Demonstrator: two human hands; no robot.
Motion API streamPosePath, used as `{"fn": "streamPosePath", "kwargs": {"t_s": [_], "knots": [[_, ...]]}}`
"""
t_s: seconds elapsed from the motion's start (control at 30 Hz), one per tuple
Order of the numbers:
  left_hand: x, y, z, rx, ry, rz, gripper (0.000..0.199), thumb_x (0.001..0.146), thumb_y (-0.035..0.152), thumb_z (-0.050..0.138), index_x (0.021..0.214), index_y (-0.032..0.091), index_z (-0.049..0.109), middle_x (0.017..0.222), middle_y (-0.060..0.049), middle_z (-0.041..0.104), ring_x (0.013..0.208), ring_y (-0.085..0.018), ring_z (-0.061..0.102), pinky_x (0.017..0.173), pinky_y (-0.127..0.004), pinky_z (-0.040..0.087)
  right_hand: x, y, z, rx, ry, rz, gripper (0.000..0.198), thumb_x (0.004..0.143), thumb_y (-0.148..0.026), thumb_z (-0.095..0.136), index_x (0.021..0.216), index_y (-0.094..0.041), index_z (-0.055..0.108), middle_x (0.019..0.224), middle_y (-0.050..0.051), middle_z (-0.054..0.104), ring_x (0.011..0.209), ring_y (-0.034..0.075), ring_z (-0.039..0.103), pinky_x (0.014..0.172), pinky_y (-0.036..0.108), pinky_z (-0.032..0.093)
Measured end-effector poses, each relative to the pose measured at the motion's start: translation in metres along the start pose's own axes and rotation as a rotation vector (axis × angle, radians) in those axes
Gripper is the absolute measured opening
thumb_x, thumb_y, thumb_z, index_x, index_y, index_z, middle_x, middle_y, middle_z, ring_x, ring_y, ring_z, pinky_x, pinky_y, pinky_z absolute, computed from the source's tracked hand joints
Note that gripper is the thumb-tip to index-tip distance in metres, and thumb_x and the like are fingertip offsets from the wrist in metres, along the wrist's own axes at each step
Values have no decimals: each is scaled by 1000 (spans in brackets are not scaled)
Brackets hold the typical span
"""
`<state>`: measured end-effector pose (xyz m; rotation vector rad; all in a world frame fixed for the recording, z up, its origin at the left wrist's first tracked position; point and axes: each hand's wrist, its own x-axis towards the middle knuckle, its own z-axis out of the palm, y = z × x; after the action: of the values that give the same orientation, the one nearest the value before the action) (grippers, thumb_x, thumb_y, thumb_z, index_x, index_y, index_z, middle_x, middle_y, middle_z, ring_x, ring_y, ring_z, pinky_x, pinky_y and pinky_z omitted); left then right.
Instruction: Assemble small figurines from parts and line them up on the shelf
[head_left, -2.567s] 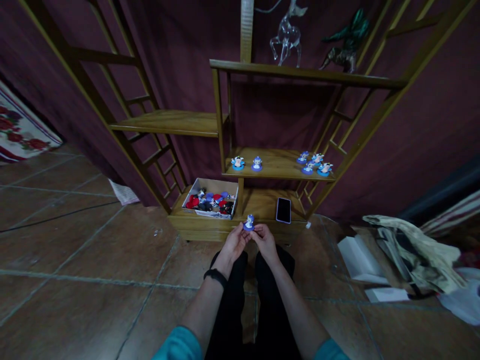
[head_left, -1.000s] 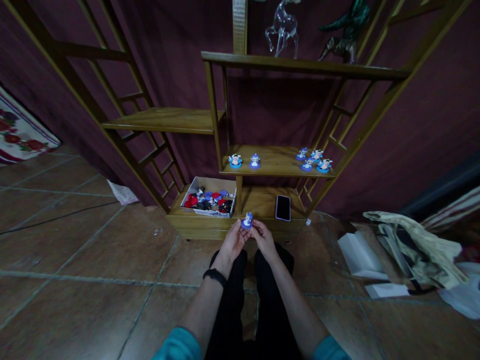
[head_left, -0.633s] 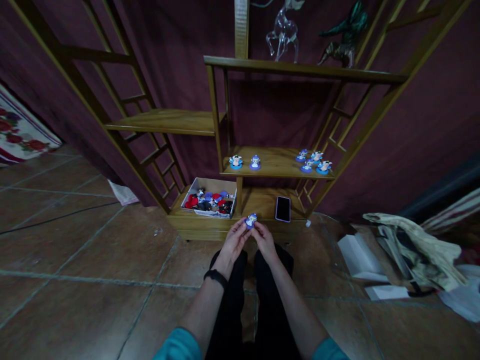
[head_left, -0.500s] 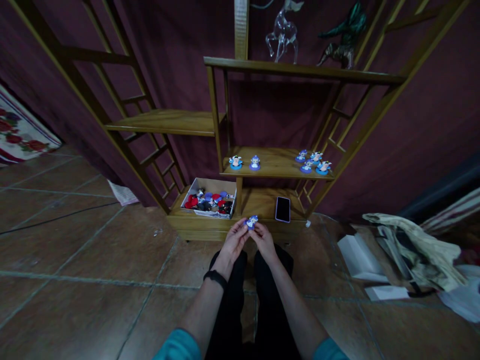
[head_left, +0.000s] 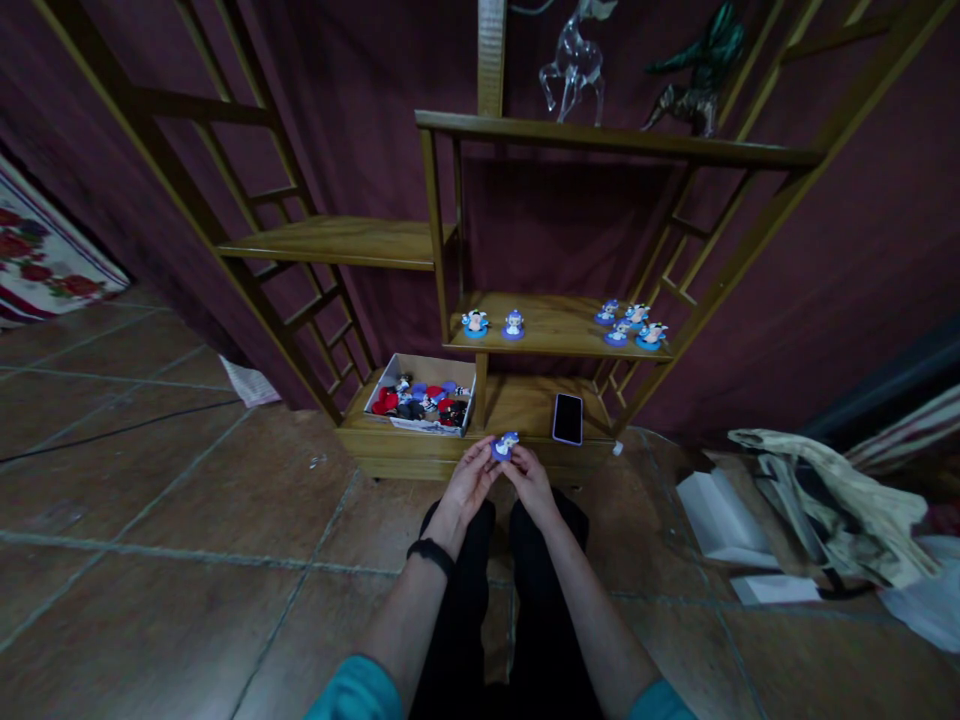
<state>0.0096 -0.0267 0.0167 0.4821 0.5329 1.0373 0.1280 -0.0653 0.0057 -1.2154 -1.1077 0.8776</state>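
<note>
A small purple-and-white figurine (head_left: 505,446) on a purple round base is held between my two hands, in front of the low shelf. My left hand (head_left: 471,482) pinches its base from the left, and my right hand (head_left: 527,482) grips it from the right. Just beyond, to the left, a cardboard box (head_left: 427,368) holds a jumble of red, black, purple and striped figurines. On the shelf above stand a blue-based figurine (head_left: 475,323) and a purple figurine (head_left: 514,324). Several more figurines (head_left: 616,332) are grouped at that shelf's right end.
A phone (head_left: 568,418) lies on the lower shelf (head_left: 517,400). On the top shelf stand a clear glass deer (head_left: 576,65) and a dark green statue (head_left: 701,70). A white box (head_left: 724,520) and a pale cloth bag (head_left: 832,500) are on the floor at right.
The figurine has turned slightly in my fingers, while both hands stay nearly in place. The view has shifted a little, moving the shelves slightly right.
</note>
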Motion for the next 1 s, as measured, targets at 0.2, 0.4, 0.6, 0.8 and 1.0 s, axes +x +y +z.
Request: {"fn": "streamPosePath", "kwargs": {"t_s": [0.2, 0.4, 0.6, 0.8, 1.0], "knots": [[2, 0, -3, -5, -5, -27, 29, 73, 13, 63, 102, 16, 60, 95, -7, 65, 83, -13, 61, 78, -26, 47, 0, -2, 3, 46, -9, 26, 36, 68, -31, 62, 103, -25, 59, 104, 3, 60, 90, 18, 60, 83, 33, 47], [1, 2, -1, 5, -43, -69, 34, 74, 11, 61, 108, 16, 57, 104, -9, 63, 89, -15, 60, 80, -29, 47, 0, 1, 3, 53, 37, 7, 37, 68, -30, 61, 105, -24, 58, 104, 4, 61, 88, 17, 60, 82, 32, 47], [1, 1, -1, 12, -38, -82, 31, 76, 13, 60, 107, 17, 58, 105, -9, 63, 88, -15, 61, 78, -29, 48, 0, 0, 3, 59, 28, 34, 38, 69, -31, 61, 106, -24, 55, 104, 4, 60, 86, 17, 61, 79, 32, 48], [3, -2, -2, 5, -20, -82, 28, 76, 17, 60, 105, 18, 59, 102, -8, 64, 84, -14, 61, 77, -29, 48, 1, 6, 4, -25, 98, 42, 40, 65, -33, 64, 103, -22, 55, 104, 5, 60, 83, 17, 60, 76, 32, 48], [3, -2, -2, 9, -9, -88, 26, 76, 17, 60, 102, 16, 60, 99, -8, 65, 83, -14, 61, 78, -29, 47, 2, 6, 3, -36, 95, 58, 42, 64, -34, 65, 102, -21, 54, 105, 5, 60, 84, 17, 59, 77, 33, 48]]}}
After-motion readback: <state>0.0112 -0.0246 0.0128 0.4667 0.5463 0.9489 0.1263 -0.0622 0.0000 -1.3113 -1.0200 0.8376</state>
